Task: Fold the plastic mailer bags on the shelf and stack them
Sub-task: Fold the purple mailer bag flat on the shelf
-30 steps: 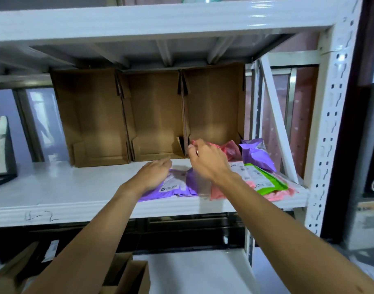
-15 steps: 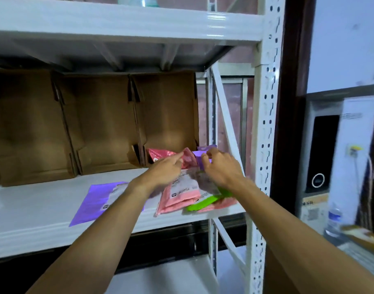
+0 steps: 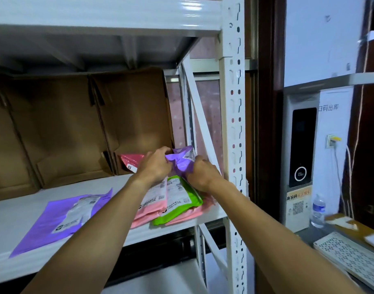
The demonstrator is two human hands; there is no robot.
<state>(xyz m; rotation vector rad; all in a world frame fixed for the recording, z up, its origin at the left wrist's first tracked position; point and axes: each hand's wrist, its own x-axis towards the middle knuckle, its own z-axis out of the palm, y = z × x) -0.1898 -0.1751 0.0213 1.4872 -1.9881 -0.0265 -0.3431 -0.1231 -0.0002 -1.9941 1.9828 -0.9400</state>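
- Now both our hands meet at the right end of the shelf (image 3: 18, 209), above a pile of mailers.
- Our left hand (image 3: 155, 164) pinches the upper left edge of a crumpled purple mailer (image 3: 183, 160), fingers curled round it.
- Our right hand (image 3: 201, 174) grips the same bag lower on its right side, just beside the white upright post (image 3: 235, 124).
- Under our hands a green mailer (image 3: 177, 200) lies on top of pink mailers (image 3: 148, 209), near the shelf's front edge.
- A flat purple mailer (image 3: 61, 217) lies apart to the left.
- Another pink mailer (image 3: 130, 161) sits inside the rightmost cardboard box (image 3: 135, 115) behind.
- A water bottle (image 3: 318, 211) stands off to the right.
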